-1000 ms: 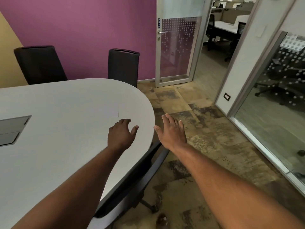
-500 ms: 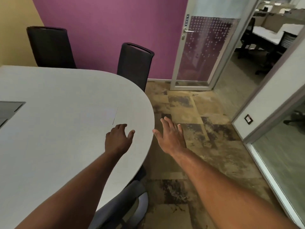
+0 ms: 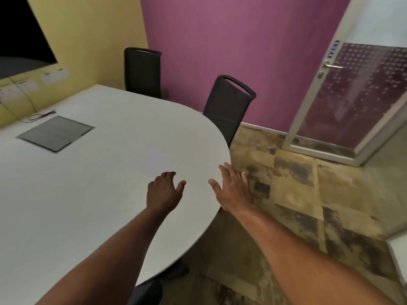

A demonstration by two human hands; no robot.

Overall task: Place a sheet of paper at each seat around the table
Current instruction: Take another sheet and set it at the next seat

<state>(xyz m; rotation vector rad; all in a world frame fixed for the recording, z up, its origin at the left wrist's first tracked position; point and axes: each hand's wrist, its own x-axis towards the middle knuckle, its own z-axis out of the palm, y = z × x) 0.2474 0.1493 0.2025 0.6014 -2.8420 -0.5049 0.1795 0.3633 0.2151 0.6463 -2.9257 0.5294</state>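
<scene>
A sheet of paper (image 3: 157,160) lies flat on the white tabletop (image 3: 77,194) near its rounded end, faint against the surface and hard to outline. It sits just beyond the left hand (image 3: 164,192), whose fingers (image 3: 169,175) are loosely spread and curled downward, holding nothing. The right hand (image 3: 233,190) hangs over the tabletop's edge, fingers extended close together, empty. Two dark chairs (image 3: 226,106) stand along the far side.

A purple wall (image 3: 242,51) meets a yellow wall (image 3: 92,36) behind two black chairs (image 3: 142,72), beside a frosted glass door (image 3: 352,97) and mottled tan floor (image 3: 308,194).
</scene>
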